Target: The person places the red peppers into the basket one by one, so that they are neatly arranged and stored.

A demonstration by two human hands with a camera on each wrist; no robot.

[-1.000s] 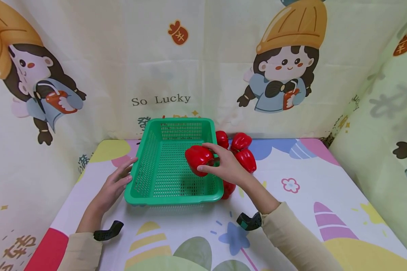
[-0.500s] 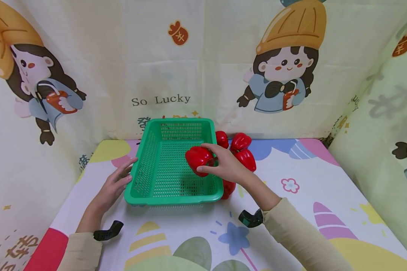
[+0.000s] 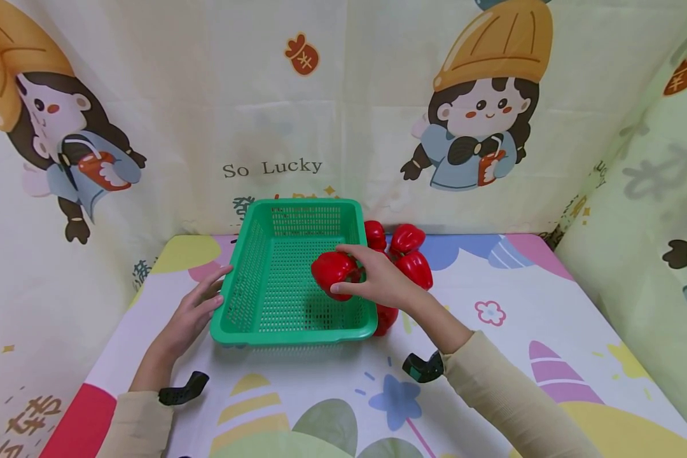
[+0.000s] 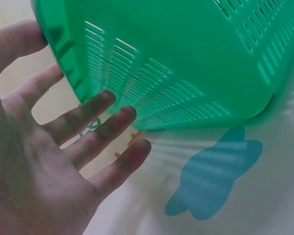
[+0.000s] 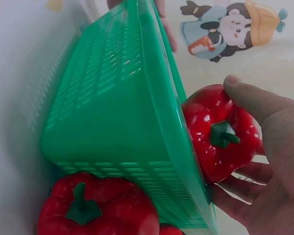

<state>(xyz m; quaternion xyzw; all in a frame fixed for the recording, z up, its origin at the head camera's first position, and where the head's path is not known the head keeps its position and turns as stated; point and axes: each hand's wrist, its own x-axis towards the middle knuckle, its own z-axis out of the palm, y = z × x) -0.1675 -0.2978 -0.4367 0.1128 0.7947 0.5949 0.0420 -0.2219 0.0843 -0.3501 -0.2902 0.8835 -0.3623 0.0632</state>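
Note:
A red bell pepper with a green stem is held between the thumb and fingers of my right hand, over the right part of a green plastic basket. The pepper hangs above the basket's slotted floor. My left hand rests its fingertips at the basket's left rim. In the left wrist view, that hand has its fingers spread and nearly straight, with nothing gripped. The basket's outer wall fills the upper part there.
More red bell peppers lie on the table right of the basket: one at the back, one in front of it, others by the basket's side. A patterned cloth backdrop stands behind the table.
My right hand and the pepper it holds have sunk very slightly over the basket. My left hand and the basket stay put.

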